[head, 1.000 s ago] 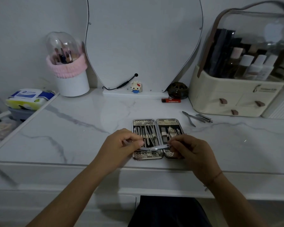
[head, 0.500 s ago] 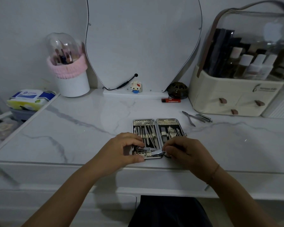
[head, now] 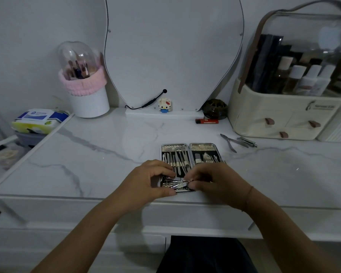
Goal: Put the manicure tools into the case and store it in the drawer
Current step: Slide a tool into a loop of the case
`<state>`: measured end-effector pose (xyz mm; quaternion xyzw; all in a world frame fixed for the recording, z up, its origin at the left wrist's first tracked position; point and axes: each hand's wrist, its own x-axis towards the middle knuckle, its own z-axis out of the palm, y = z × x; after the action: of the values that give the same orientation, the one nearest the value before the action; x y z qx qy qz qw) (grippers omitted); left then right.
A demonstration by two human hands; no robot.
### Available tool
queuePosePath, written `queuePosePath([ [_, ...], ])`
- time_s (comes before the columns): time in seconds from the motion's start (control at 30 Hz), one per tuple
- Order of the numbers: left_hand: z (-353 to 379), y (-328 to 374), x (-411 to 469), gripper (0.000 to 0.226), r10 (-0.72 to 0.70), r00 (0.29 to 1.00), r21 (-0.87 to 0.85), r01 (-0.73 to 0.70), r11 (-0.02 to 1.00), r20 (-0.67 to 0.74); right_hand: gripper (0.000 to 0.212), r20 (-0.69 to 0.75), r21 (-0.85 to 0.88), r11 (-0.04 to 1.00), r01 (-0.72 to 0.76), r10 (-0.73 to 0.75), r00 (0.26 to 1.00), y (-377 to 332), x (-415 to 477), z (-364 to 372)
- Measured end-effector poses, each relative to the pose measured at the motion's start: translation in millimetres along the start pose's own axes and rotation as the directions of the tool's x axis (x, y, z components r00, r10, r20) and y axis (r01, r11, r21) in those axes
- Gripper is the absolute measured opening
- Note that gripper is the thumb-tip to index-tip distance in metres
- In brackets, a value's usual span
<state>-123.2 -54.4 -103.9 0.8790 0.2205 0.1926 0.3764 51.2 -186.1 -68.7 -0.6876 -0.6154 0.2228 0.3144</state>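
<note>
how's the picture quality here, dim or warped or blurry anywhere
Head view: dim, bluish light throughout; the wide-angle lens bows the cosmetic organizer and the tabletop edges toward the frame sides; a pale sheen lies on the tabletop behind the case; the metal tool pinched by the right hand is a smeared glint.

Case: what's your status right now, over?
Left hand grips open case. Right hand pinches tool at its near end. Loose tools lie by organizer. Nothing in the way.
</note>
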Motion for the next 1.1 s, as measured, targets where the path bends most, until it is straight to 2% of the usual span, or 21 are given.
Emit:
queuePosePath([
  [0.13, 0, 1, -1, 0.034, 0.010, 1.000, -0.013, -0.010, 1.000, 0.005, 0.011, -0.023, 0.242, 0.969, -0.041, 0.048, 0.999, 7, -7, -9],
  [0.33, 1, -1, 0, 0.036, 0.013, 1.000, -0.020, -0.013, 1.000, -0.004, 0.007, -0.045, 0.334, 0.942, -0.029, 0.046, 0.998, 5, 1, -6],
  [0.47, 2, -3, 1, 0.038, 0.027, 1.000, 0.012, -0.027, 1.000, -0.009, 0.006, -0.073, 0.182, 0.983, 0.006, 0.007, 0.997, -2, 10, -1],
  [0.57, 2, -6, 1, 0.037, 0.047, 0.999, 0.026, -0.047, 0.999, -0.012, 0.009, -0.060, 0.030, 0.996, 0.080, -0.078, 0.995, -8, 15, 5],
  [0.67, 3, -5, 0, 0.037, 0.045, 0.999, 0.025, -0.045, 0.999, -0.014, 0.016, 0.007, -0.135, 0.974, 0.184, -0.185, 0.983, -11, 18, 7],
  [0.8, 3, -4, 1, 0.037, 0.038, 0.999, 0.006, -0.038, 0.999, -0.033, 0.025, 0.127, -0.319, 0.914, 0.252, -0.222, 0.967, -11, 19, 6],
  [0.97, 2, -5, 0, 0.039, 0.044, 0.999, 0.018, -0.044, 0.999, -0.032, 0.026, 0.135, -0.358, 0.889, 0.287, -0.255, 0.958, -7, 17, 8],
  [1.1, 2, -4, 0, 0.040, 0.039, 0.999, 0.016, -0.039, 0.999, -0.034, 0.020, 0.046, -0.239, 0.934, 0.266, -0.263, 0.964, 4, 15, 11],
])
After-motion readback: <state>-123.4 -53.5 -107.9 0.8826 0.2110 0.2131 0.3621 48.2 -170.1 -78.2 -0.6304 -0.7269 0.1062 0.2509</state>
